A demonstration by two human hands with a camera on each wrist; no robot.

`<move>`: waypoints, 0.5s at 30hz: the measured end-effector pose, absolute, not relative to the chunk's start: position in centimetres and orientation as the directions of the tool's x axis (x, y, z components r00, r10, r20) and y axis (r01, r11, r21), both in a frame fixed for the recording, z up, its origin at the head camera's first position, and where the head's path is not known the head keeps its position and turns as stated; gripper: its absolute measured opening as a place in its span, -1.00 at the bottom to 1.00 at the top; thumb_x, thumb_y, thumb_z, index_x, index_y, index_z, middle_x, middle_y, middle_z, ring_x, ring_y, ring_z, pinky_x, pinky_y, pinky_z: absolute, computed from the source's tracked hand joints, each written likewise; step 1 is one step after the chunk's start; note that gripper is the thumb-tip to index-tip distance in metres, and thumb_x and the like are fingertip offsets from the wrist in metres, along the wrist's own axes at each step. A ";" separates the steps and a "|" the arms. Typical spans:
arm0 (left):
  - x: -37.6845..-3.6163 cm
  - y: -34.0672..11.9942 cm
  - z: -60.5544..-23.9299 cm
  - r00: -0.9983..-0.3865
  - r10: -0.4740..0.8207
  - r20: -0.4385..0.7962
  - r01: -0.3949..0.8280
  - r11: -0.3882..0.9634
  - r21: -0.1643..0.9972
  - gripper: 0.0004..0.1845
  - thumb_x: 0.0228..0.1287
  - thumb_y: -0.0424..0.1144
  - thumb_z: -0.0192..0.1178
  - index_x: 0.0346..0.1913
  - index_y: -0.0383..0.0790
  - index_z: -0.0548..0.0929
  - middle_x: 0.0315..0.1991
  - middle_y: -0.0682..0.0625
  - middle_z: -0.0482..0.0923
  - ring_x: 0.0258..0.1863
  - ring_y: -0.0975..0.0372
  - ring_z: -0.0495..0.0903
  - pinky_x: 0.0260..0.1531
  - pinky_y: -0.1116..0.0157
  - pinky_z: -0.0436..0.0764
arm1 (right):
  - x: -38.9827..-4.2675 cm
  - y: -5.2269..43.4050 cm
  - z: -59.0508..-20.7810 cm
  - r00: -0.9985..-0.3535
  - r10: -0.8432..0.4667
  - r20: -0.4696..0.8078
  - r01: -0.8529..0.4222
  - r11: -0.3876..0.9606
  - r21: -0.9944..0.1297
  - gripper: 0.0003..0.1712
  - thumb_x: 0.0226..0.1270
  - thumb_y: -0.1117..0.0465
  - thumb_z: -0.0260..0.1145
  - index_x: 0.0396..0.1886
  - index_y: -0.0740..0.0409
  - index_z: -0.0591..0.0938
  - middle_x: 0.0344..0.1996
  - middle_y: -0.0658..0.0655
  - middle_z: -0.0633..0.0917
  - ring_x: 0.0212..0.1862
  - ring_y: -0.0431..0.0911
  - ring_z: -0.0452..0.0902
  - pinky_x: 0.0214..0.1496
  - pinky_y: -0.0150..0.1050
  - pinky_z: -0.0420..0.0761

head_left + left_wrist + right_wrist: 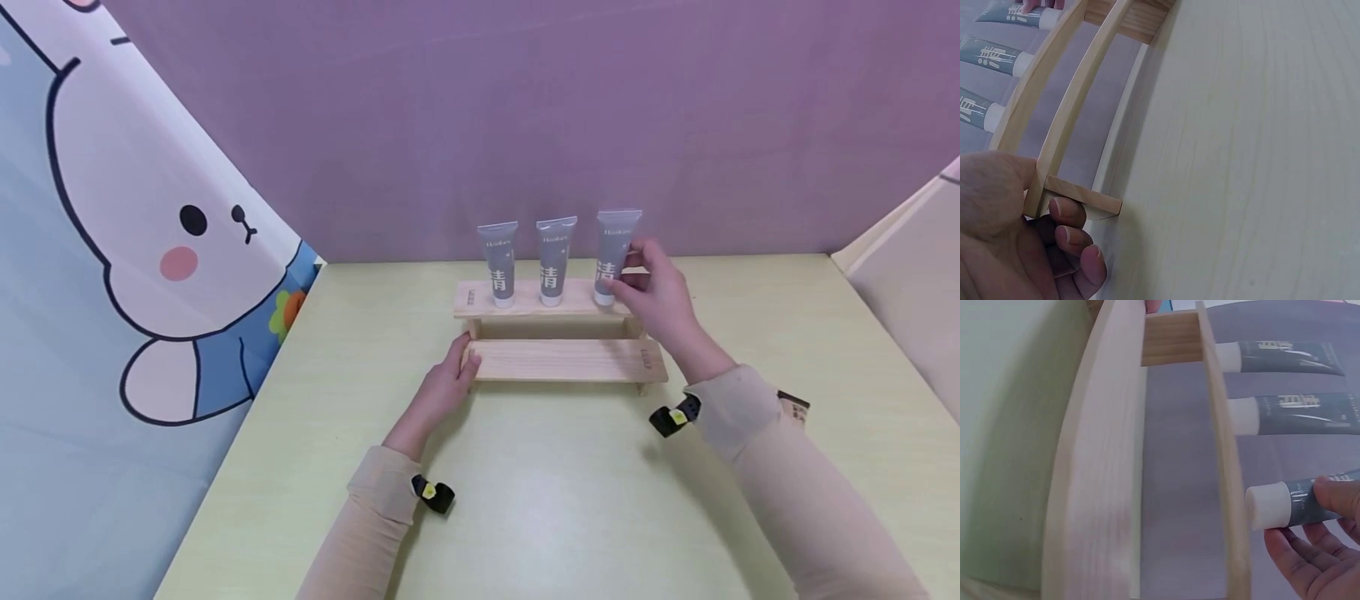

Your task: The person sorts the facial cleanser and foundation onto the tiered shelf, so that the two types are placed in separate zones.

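Probably placing rightmost tube [617, 242], upper right of centre, pinching with right hand [663, 300]; gripping wooden rack [562, 361] with left hand [441, 387]; likely needing steady release next.

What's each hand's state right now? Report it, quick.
Left hand: holding the left end of the pale, two-tier wooden rack.
Right hand: holding the rightmost grey, tapered, white-capped plastic tube.

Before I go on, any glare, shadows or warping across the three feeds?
Head view: pale sheen on the table, soft shadows beside both sleeves; left wrist view: dimmer, with the wooden rack looking bowed, probably lens distortion; right wrist view: similar bowing, white glints on two tubes.
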State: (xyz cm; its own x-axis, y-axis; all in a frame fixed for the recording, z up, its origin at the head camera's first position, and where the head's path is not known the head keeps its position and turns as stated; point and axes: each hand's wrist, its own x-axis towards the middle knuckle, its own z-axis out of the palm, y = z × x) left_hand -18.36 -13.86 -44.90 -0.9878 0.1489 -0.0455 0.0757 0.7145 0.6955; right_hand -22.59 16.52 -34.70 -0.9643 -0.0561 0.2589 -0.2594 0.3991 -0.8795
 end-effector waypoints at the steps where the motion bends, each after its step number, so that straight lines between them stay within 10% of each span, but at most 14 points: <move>1: -18.4 -13.8 -44.9 -0.988 0.148 -0.048 0.074 0.714 0.696 -0.46 0.33 0.10 -0.24 0.33 0.16 0.00 0.13 -0.19 0.37 0.04 -0.09 0.39 -0.04 -0.04 0.35 | -22.7 16.5 -34.9 -0.964 -0.060 0.259 -0.261 0.401 -0.878 -0.40 0.09 0.23 0.30 0.11 0.10 0.26 -0.11 0.17 0.47 -0.11 0.04 0.52 -0.15 -0.28 0.53; 15: -18.4 -13.9 -45.0 -0.986 0.159 -0.045 0.082 0.709 0.700 -0.44 0.33 0.10 -0.25 0.34 0.12 -0.02 0.15 -0.22 0.33 0.05 -0.12 0.37 -0.01 -0.04 0.32 | -22.5 17.4 -35.8 -0.943 -0.105 0.315 -0.327 0.452 -0.830 -0.30 0.06 0.22 0.33 0.22 -0.03 0.27 -0.07 0.13 0.53 -0.08 -0.01 0.51 -0.10 -0.29 0.51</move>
State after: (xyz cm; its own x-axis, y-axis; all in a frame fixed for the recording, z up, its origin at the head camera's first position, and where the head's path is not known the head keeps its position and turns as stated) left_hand -18.42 -13.92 -44.96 -0.9863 0.1590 -0.0449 0.0824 0.7090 0.7003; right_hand -22.54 17.39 -35.80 -0.9433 -0.1047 0.3150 -0.3273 0.4517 -0.8299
